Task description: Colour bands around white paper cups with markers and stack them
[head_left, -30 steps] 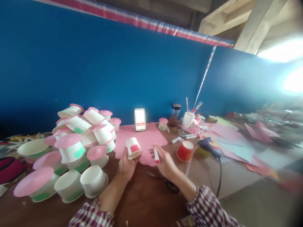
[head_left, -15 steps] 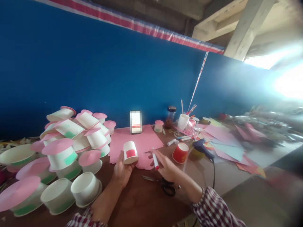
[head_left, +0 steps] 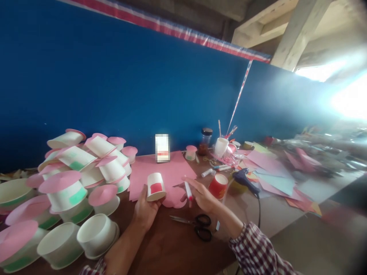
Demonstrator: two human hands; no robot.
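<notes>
My left hand (head_left: 145, 211) is closed around the lower part of a white paper cup (head_left: 155, 178), which is tilted and carries a painted red rectangle on its side. In my right hand (head_left: 204, 196) is a white marker (head_left: 187, 189), its red tip pointing down towards me. The fingers of that hand are fairly straight, with the marker held along them, apart from the cup. Pink paper sheets (head_left: 169, 164) and cut pink rounds (head_left: 175, 198) lie behind and between the hands. Black-handled scissors (head_left: 203, 226) rest on the brown table (head_left: 163, 248) below my right hand.
White cups and bowls with pink discs are piled at left, near a white bowl (head_left: 59, 244). To the right are a red cup (head_left: 218, 186), a blue glue gun (head_left: 246, 180) with a cord, pens and coloured paper (head_left: 275, 181). A dark-lidded jar (head_left: 205, 141) stands against the blue wall.
The view has shifted slightly, moving the pile of cups leftwards in it. My right hand's fingers have straightened a little around the marker. The cup stays in my left hand.
</notes>
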